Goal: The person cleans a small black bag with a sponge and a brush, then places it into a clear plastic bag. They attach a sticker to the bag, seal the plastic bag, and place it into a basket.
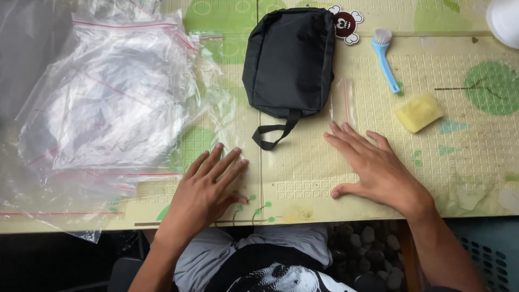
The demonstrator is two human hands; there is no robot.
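On a patterned mat (303, 178), the left hand (208, 189) and right hand (373, 167) are pressed flat, fingers spread, gripping nothing, flattening a clear bag (341, 103) below a black pouch (289, 59)

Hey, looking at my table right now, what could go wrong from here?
The pile of clear zip bags hangs over the table's left and front edges, so it might slide off. The single clear bag by your right hand is hard to see and easily swept aside. The black pouch's strap could snag your left hand.
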